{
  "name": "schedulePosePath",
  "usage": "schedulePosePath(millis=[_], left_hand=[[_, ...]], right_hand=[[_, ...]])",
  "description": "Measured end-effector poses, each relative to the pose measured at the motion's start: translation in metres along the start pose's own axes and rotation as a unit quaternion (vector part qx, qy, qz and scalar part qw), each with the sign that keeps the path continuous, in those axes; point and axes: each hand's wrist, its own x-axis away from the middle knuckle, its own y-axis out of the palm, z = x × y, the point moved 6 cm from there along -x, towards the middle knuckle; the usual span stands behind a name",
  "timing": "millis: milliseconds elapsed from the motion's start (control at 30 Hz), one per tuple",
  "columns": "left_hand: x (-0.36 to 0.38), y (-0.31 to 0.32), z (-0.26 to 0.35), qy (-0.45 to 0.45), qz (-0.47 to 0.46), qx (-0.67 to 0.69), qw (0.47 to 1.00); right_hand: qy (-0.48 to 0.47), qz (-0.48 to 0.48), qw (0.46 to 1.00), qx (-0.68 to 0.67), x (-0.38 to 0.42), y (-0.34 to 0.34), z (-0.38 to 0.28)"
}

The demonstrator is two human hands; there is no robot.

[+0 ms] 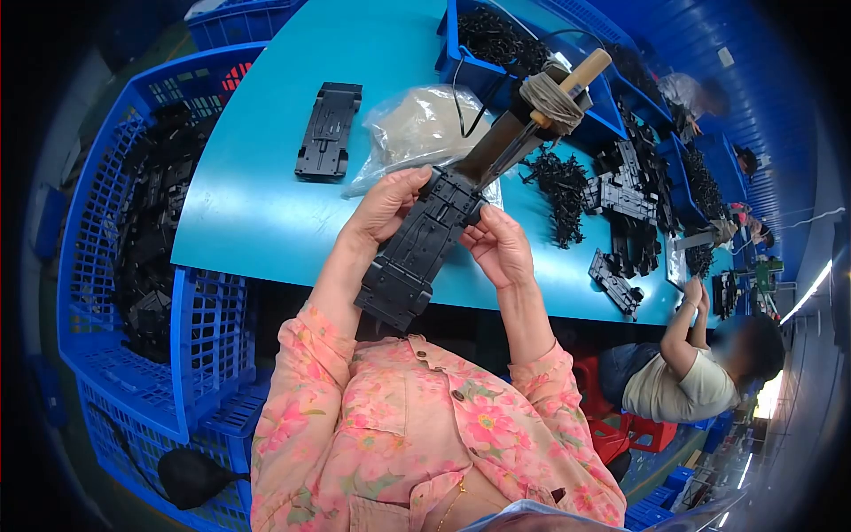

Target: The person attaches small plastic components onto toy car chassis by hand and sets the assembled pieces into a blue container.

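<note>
A black plastic chassis (412,244) hangs tilted in front of my chest, its far end against a metal tool. My left hand (392,206) grips its far left edge, thumb pressed on top. At the right edge, my right hand (498,246) pinches it with curled fingers. The tool (496,142) is a dark bar wrapped in grey cloth, with a wooden stick (585,73) at its upper end. Behind my left hand lies a clear plastic bag (417,124). Another black chassis (328,131) rests flat on the blue table (239,191).
A blue crate (84,239) of black parts stands left. Blue bins (454,44) of small black parts line the back. Loose black pieces (558,191) and chassis (625,199) are heaped at right. A co-worker (687,381) sits further right, hands raised at the table.
</note>
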Motion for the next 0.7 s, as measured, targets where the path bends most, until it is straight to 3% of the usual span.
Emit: schedulePosePath(millis=[700], left_hand=[[0.0023, 0.0015, 0.0016, 0.000, 0.016, -0.006, 1.000]], right_hand=[[-0.005, 0.030, 0.999, 0.010, 0.0017, 0.0030, 0.0002]])
